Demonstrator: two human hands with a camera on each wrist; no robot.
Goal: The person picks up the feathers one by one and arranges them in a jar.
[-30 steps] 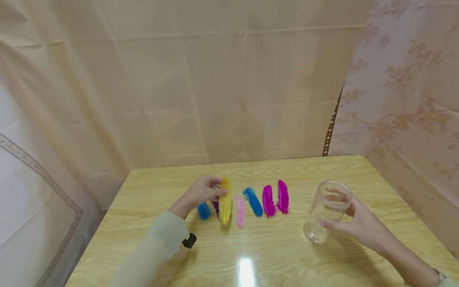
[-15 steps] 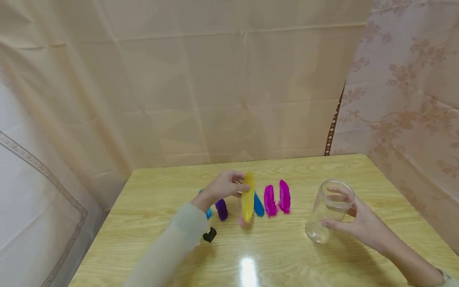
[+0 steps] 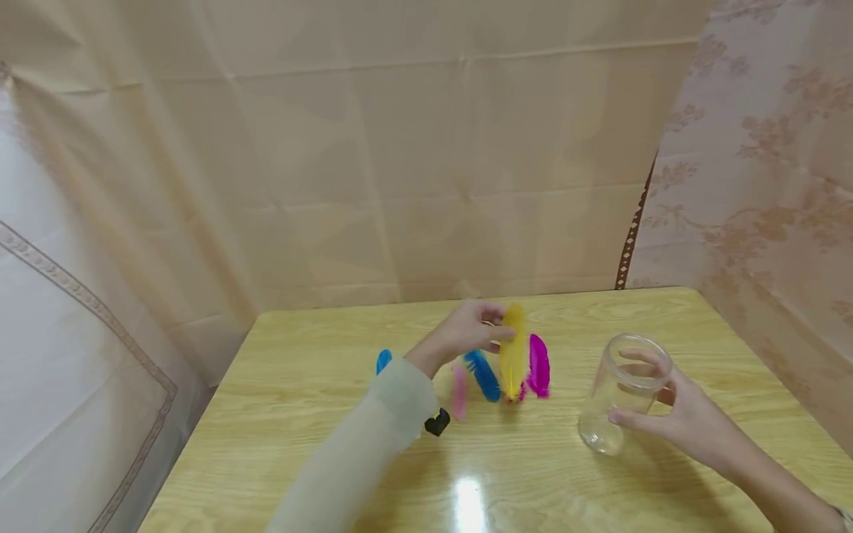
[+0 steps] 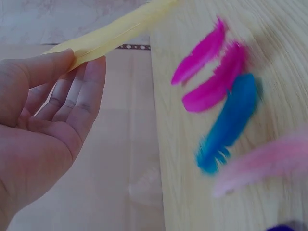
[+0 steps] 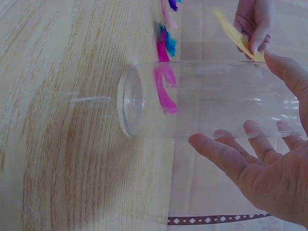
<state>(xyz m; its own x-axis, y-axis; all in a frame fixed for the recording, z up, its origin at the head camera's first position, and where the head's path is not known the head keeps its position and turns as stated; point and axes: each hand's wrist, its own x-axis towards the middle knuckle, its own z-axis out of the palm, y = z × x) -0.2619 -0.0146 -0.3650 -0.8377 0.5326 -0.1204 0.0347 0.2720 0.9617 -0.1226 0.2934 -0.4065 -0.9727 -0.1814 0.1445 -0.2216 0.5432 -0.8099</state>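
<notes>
My left hand (image 3: 466,329) pinches a yellow feather (image 3: 512,359) between thumb and fingertips, its lower end overlapping a magenta feather in the head view. From the left wrist, this yellow feather (image 4: 120,33) appears raised above the table's level. My right hand (image 3: 686,414) holds a clear, open-topped jar (image 3: 616,411), thumb on one side and fingers on the other. In the right wrist view the jar's base (image 5: 130,101) is at the tabletop. Between the hands lie a second magenta feather (image 3: 540,366), a blue feather (image 3: 483,376) and a pink feather (image 3: 459,391).
Another blue feather (image 3: 383,360) lies farther left, partly behind the sleeve. A purple feather (image 4: 284,228) shows at the lower edge of the left wrist view. A small black piece (image 3: 437,422) hangs at the left cuff. Beige cloth (image 3: 400,185) backs the wooden table (image 3: 320,340).
My left hand has carried the yellow feather rightward, from over the purple feather, past the pink and blue ones, to the magenta ones. The right hand and jar stay nearly the same.
</notes>
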